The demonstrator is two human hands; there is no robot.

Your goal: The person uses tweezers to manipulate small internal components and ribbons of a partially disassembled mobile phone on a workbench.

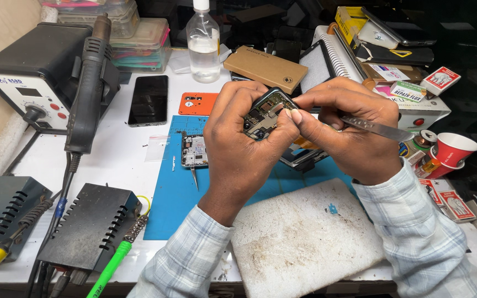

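The small dark phone frame with its exposed circuit board [265, 113] sits raised above the blue rubber work mat [172, 204], clamped in the left hand [244, 149], whose fingers curl tightly round its lower edge with the thumb pressed against its near side. The right hand [340, 129] closes in from the other side: its thumb and forefinger tips pinch at the board's right edge, while the remaining fingers are wrapped around a flat silver metal tool [379, 129] that juts out past the knuckles. Just beyond the left fingers, on the mat, lies a second opened grey phone part [194, 150] beside thin steel tweezers [193, 177]. Under the right fingers a dark phone body [303, 157] rests. Below both wrists lies a stained white pad [305, 237].
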